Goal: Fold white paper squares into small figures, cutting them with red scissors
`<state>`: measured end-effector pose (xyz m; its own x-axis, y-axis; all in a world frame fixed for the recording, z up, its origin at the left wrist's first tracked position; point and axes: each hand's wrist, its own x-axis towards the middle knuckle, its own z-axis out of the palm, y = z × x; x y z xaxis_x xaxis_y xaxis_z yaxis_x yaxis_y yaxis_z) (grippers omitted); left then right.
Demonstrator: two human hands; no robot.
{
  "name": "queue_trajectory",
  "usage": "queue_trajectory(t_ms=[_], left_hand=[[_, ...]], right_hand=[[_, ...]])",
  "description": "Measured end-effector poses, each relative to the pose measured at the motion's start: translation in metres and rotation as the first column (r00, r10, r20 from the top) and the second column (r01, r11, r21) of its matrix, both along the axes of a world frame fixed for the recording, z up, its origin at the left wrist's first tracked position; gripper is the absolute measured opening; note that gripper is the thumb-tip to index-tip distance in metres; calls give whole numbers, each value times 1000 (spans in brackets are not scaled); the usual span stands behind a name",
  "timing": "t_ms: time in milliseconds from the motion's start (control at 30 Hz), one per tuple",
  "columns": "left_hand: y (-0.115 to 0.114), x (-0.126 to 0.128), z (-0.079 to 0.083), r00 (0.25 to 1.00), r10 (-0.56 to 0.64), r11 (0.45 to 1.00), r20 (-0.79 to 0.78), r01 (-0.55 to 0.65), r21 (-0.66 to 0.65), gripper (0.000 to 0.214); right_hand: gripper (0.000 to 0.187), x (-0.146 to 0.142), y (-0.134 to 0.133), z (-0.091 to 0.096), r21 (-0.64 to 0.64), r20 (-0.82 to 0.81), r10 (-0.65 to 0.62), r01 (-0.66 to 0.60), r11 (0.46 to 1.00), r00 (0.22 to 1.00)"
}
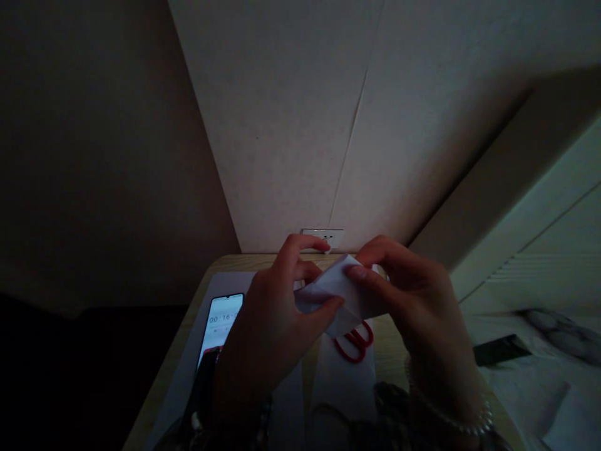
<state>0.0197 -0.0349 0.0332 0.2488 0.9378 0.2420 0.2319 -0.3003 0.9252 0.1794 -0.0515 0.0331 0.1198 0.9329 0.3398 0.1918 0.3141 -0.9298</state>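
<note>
Over the table (389, 351), the left hand (282, 300) and right hand (413, 288) pinch a folded paper (338, 285), thumbs against fingers. Mid-table, it partly hides red scissors (353, 352). Table's left: a phone (220, 322), half-covered. Behind the table: a wall socket (335, 238).

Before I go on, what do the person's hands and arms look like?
The left hand and right hand are ungloved. A pale beaded bracelet circles the right wrist. Something dark sits at the left wrist, too dim to identify.
</note>
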Motion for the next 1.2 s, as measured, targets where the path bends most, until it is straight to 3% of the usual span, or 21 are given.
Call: queue_trajectory(t_ms=[233, 400, 533, 867, 1067, 1200], left_hand=[[1, 0, -2, 999, -19, 1000, -48, 18, -17, 44], [1, 0, -3, 996, -55, 995, 63, 61, -81, 36], [4, 0, -3, 995, -33, 992, 91, 43, -117, 22], [3, -3, 1, 996, -6, 1000, -90, 8, 15, 10], [1, -2, 5, 994, -21, 999, -105, 25, 40, 13], [1, -3, 5, 993, -34, 999, -116, 37, 29, 11]], right_hand=[[15, -2, 2, 0, 64, 30, 13, -15, 998, 999], [23, -4, -6, -4, 67, -20, -96, 97, 993, 995], [23, -2, -7, -5, 112, -6, -101, 101, 989, 995], [17, -1, 0, -3, 88, 39, 0, -4, 996, 999], [21, -2, -5, -2, 78, 31, -83, 81, 994, 996], [18, -1, -4, -1, 135, 66, -57, 47, 990, 996]])
